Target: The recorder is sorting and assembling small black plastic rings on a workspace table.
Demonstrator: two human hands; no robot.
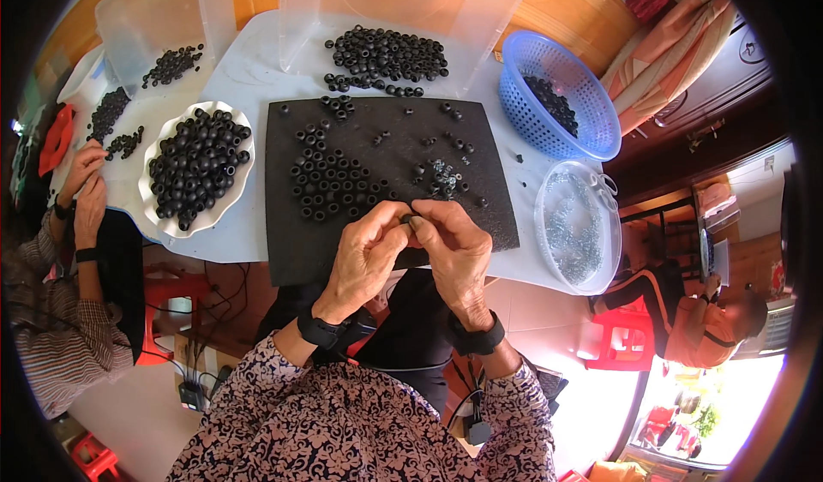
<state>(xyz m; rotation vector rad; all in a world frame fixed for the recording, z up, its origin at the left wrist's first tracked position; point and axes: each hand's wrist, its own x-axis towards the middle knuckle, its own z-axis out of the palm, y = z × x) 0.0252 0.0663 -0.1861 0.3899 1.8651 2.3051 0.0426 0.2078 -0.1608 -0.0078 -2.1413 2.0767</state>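
My left hand (369, 246) and my right hand (459, 246) meet over the front edge of a black foam mat (480, 131). Their fingertips pinch together on a small black bead (407, 219), mostly covered by the thumbs and fingers. Just beyond my left hand, many round black beads (330, 182) with holes lie grouped on the mat, several with their holes facing up. Past my right hand is a little heap of tiny clear greyish pieces (443, 178) mixed with a few black beads.
A white scalloped dish (147, 178) of black beads stands left. Two translucent bins lie behind, beads spilling from the nearer bin (300, 32). At right are a blue basket (523, 113) and a round clear tub (549, 263) of clear pieces. Another person's hands (88, 199) handle beads far left.
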